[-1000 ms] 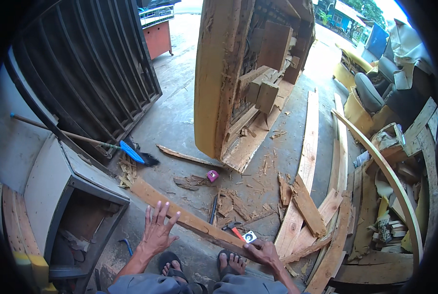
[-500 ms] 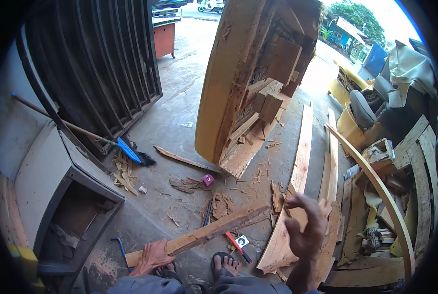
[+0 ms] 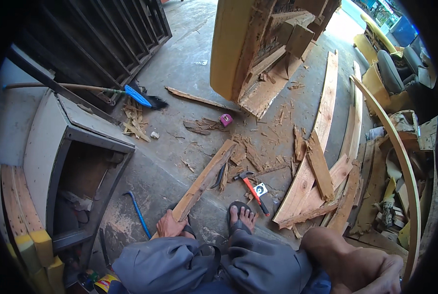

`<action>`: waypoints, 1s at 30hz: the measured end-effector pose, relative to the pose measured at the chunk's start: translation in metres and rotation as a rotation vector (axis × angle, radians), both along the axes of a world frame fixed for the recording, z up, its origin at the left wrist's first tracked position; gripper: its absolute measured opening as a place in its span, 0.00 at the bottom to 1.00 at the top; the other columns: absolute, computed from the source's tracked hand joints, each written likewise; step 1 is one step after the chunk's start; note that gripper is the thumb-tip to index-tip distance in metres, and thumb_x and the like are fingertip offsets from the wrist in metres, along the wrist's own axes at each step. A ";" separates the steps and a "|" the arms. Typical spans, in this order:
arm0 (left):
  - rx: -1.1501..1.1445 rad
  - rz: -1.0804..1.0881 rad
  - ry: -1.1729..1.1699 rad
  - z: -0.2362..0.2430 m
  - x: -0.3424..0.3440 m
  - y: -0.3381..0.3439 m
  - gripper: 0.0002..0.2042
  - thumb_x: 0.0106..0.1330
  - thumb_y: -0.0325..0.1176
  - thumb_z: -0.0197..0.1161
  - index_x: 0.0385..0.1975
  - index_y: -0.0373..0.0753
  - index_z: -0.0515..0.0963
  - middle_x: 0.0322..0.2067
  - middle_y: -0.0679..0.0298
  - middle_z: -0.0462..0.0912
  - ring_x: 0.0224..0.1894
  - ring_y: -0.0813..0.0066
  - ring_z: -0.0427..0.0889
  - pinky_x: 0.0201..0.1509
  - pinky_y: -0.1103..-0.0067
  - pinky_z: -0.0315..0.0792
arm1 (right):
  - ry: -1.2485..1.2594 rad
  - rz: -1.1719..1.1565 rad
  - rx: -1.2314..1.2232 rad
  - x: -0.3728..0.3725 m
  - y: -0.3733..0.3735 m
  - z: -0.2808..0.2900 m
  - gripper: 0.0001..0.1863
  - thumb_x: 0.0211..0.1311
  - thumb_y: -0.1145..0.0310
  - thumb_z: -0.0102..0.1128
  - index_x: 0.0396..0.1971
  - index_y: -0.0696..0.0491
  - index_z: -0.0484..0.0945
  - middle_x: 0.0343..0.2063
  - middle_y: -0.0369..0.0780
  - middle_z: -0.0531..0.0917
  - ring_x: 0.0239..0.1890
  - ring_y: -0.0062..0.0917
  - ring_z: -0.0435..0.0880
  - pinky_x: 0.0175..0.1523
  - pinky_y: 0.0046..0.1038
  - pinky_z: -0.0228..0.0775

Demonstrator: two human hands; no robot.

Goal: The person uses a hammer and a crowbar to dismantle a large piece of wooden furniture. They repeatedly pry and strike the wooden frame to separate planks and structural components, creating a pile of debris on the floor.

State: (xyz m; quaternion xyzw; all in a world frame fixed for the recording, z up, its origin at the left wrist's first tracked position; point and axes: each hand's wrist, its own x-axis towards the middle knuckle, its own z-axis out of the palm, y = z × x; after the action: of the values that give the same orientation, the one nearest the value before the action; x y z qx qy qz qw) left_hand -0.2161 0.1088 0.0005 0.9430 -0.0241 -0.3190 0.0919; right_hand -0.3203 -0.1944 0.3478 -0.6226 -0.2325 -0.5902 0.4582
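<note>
My left hand [image 3: 170, 226] is closed around the lower end of a rough wooden plank [image 3: 203, 181]. The plank slants away up and to the right, its far end over the wood scraps. At the lower right, my right hand [image 3: 389, 275] is drawn back beside my knee; its fingers are mostly out of sight at the rim. Beside my sandalled foot lies a claw hammer [image 3: 251, 190] with a red and black handle, over a small white card [image 3: 261, 189]. A blue pry bar [image 3: 139, 214] rests on the floor left of the plank.
A yellow upholstered wooden frame [image 3: 232, 54] stands ahead. Long boards [image 3: 322, 120] and a curved strip [image 3: 400, 147] lie to the right. A pink tape measure [image 3: 226, 119], a blue broom [image 3: 138, 96], splinters and a grey-edged cabinet [image 3: 99, 142] surround me.
My right hand has dropped from in front of me to the lower right rim. The plank in my left hand has swung to a steeper slant. The view has tilted down.
</note>
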 end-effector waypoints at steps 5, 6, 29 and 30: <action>0.036 0.010 0.004 0.000 -0.009 -0.001 0.30 0.47 0.51 0.75 0.42 0.36 0.74 0.40 0.45 0.84 0.46 0.42 0.82 0.51 0.56 0.74 | 0.329 -0.257 0.101 0.024 -0.050 -0.062 0.03 0.65 0.76 0.51 0.34 0.54 0.75 0.23 0.35 0.74 0.24 0.23 0.77 0.28 0.20 0.70; 0.040 0.016 -0.014 -0.004 -0.006 0.004 0.30 0.47 0.51 0.75 0.43 0.36 0.74 0.40 0.45 0.84 0.46 0.43 0.82 0.51 0.56 0.74 | 0.501 -0.270 0.231 0.038 -0.062 -0.104 0.07 0.68 0.74 0.51 0.42 0.55 0.76 0.23 0.36 0.76 0.24 0.24 0.78 0.30 0.23 0.70; 0.108 0.068 0.111 0.003 0.010 0.001 0.39 0.44 0.56 0.76 0.50 0.34 0.72 0.48 0.46 0.82 0.54 0.48 0.80 0.59 0.62 0.73 | 1.506 -0.440 -0.304 0.069 -0.155 -0.198 0.20 0.69 0.63 0.53 0.57 0.54 0.63 0.29 0.60 0.82 0.31 0.59 0.82 0.39 0.55 0.73; 0.122 0.052 0.094 0.009 0.005 -0.005 0.39 0.44 0.56 0.76 0.51 0.34 0.71 0.48 0.46 0.82 0.53 0.48 0.80 0.59 0.62 0.73 | 1.407 -0.423 -0.294 0.075 -0.177 -0.175 0.18 0.71 0.63 0.52 0.55 0.54 0.63 0.25 0.58 0.81 0.26 0.57 0.81 0.33 0.54 0.71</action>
State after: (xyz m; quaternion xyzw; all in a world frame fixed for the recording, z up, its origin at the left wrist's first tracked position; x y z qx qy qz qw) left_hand -0.2109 0.1037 0.0098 0.9312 0.0239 -0.3612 0.0437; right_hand -0.2458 -0.3717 0.1730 -0.9393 0.1635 -0.0907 0.2875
